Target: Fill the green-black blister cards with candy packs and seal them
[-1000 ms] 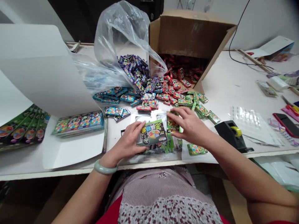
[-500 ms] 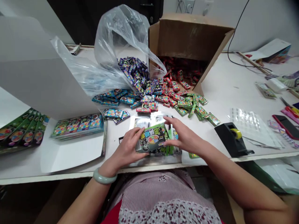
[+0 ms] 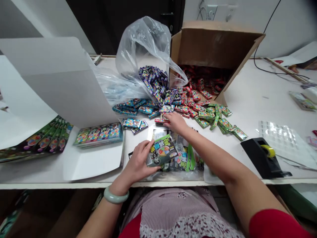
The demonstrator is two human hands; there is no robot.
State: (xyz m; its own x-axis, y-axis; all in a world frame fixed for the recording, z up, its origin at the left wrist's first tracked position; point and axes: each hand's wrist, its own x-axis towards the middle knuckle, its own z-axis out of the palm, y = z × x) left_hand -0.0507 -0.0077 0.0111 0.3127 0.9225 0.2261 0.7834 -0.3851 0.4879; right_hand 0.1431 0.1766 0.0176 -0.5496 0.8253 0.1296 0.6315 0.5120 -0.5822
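Observation:
My left hand (image 3: 140, 162) is closed on a flat black-and-green printed packet (image 3: 163, 151), thumb at its lower edge and fingers at the upper left. Under and beside the packet lie more printed black-and-green packets (image 3: 183, 159) in clear plastic. My right hand (image 3: 176, 123) reaches forward past them, its fingertips closed around the right end of a small red box (image 3: 160, 121). Just behind those fingers sits a small purple-and-white box (image 3: 166, 108). The far side of the right-hand grip is partly hidden.
Purple boxes (image 3: 155, 77) spill from a clear bag (image 3: 143, 36); red boxes (image 3: 195, 96) spill from a carton (image 3: 205, 43). Blue boxes (image 3: 133, 105) and green boxes (image 3: 224, 123) flank them. An open white display box (image 3: 94, 168) stands left, a tape dispenser (image 3: 260, 158) right.
My right hand has left the printed packet and moved forward to the small red box. My left hand still holds the packet. The camera view has shifted slightly left.

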